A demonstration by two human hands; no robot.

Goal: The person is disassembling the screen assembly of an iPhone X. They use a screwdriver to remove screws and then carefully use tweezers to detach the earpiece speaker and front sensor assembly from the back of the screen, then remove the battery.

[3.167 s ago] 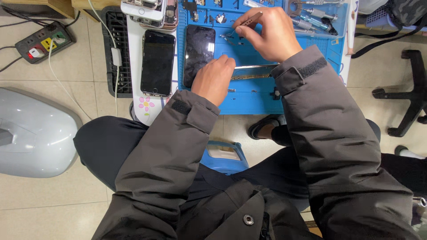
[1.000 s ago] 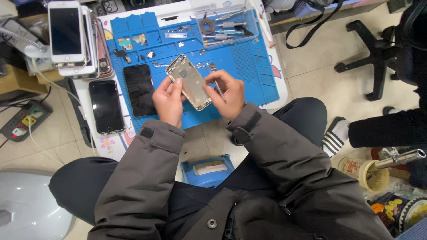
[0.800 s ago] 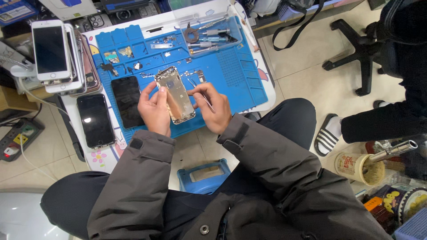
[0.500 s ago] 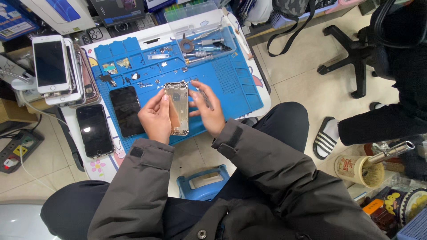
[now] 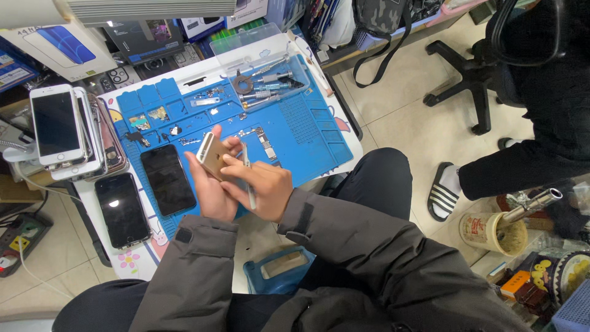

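My left hand [image 5: 210, 184] grips a gold phone housing [image 5: 212, 156], turned so its back faces up, above the blue work mat [image 5: 295, 132]. My right hand [image 5: 261, 184] lies against the housing from the right and holds a thin metal tool [image 5: 247, 178] between its fingers. A black phone screen [image 5: 168, 179] lies flat on the mat just left of my hands. Small loose parts [image 5: 265, 142] and screws sit on the mat beyond my fingers.
A stack of phones [image 5: 64, 132] and a black phone [image 5: 122, 209] lie at the left. A clear tray of tools [image 5: 267, 80] stands at the mat's far edge. A blue box [image 5: 275, 270] sits between my knees. Another person [image 5: 534, 141] sits at the right by a chair [image 5: 470, 67].
I have turned the phone housing over, from open side up to gold back up, and brought it closer to me. The view has shifted so the table sits higher and to the left.
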